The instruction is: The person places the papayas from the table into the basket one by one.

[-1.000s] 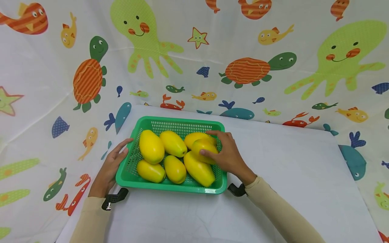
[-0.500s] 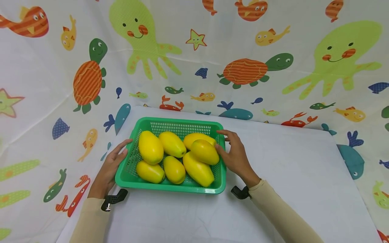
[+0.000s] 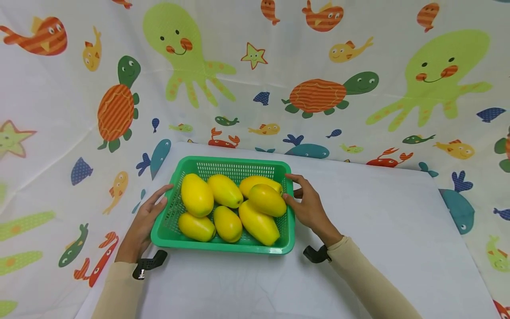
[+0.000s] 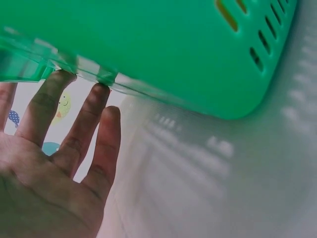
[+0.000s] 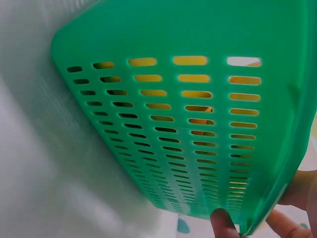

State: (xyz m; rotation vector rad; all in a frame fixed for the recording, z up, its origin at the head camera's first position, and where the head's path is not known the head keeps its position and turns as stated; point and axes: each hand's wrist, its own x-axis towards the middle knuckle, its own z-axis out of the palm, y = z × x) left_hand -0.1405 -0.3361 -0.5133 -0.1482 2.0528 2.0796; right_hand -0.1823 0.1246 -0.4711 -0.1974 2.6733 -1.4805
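A green plastic basket (image 3: pixel 223 249) with slotted walls stands on the white-covered table and holds several smooth yellow fruits, mango-like in shape. One fruit (image 3: pixel 268 200) lies on top of others at the right end. At the basket's left side, my left hand (image 3: pixel 144 219) touches the rim with fairly straight fingers. In the left wrist view, fingertips (image 4: pixel 101 88) meet the outer wall under the rim; its thumb is not visible there. My right hand (image 3: pixel 310 206) grips the right rim. In the right wrist view, one fingertip (image 5: pixel 223 220) presses the slotted outer wall, other fingers lying beyond the rim.
White cloth (image 3: pixel 382 212) covers the table around the basket. Behind and to the left hangs a curtain (image 3: pixel 247 26) printed with sea animals. Black camera mounts (image 3: pixel 149 263) sit on both wrists, close to the basket's front corners.
My right hand has let go of the upper right fruit and moved outward to the basket's right rim. The left hand stays at the left rim. The view has shifted slightly.
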